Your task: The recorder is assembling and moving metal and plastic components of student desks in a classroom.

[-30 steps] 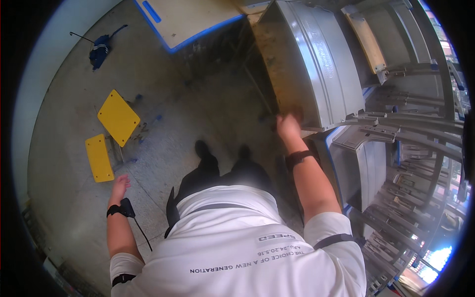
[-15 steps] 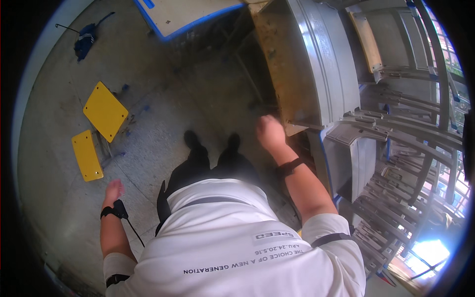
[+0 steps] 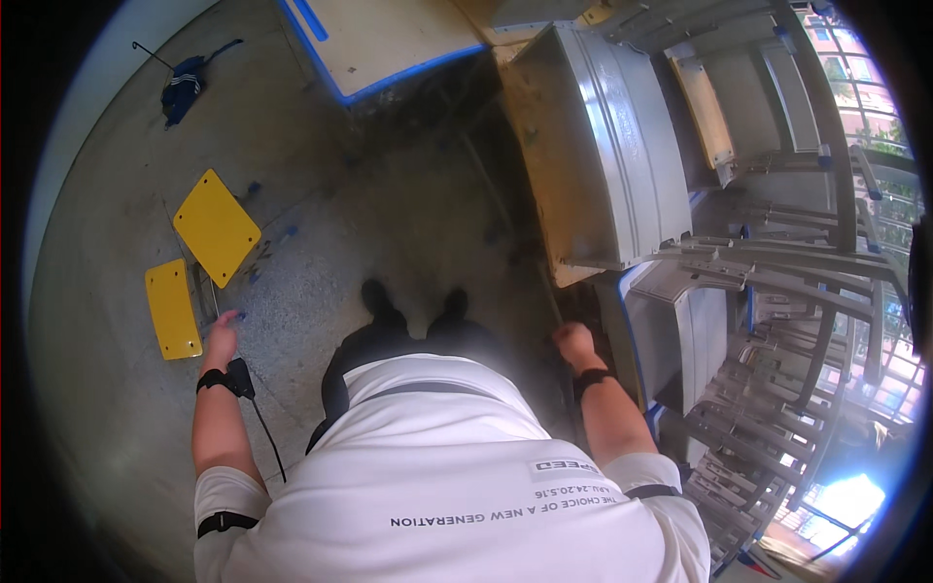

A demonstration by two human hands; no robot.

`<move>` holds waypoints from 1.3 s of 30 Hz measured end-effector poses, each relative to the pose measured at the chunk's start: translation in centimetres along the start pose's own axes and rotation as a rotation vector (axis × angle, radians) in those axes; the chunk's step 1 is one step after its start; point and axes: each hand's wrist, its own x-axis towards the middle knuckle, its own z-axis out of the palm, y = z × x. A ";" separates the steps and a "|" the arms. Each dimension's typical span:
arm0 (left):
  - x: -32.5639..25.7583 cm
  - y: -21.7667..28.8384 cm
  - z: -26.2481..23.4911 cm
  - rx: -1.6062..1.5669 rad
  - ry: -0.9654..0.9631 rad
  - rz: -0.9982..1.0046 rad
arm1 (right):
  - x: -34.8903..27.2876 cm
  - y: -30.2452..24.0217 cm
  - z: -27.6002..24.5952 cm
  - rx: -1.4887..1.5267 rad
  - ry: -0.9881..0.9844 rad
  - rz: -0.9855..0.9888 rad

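Observation:
My left hand hangs low on the left, its fingers loosely stretched and nothing seen in them. In the picture it lies just beside a chair with a yellow seat and a yellow backrest; I see no touch between them. My right hand hangs at my right side with its fingers curled in, and no object shows in it. Nearest to it are an upturned grey desk with a blue edge and a larger metal desk body.
Stacked desks and chairs with grey metal legs fill the right side up to a barred window. A light desktop with blue edging stands ahead. On the floor at far left lies a dark blue cloth item.
My right hand has drawn back toward my body and lower, away from the metal desk. My left hand has swung forward, closer to the yellow chair.

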 end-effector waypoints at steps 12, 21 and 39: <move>-0.5 -4.0 2.8 -0.344 -0.240 -0.312 | -2.4 3.0 1.9 0.541 -0.128 0.327; -2.4 1.3 -0.4 -0.524 -0.123 -0.358 | 0.0 3.0 -4.5 0.234 0.575 0.068; -1.0 1.8 0.5 -0.532 -0.085 -0.311 | -1.6 7.2 -6.1 0.162 1.047 0.146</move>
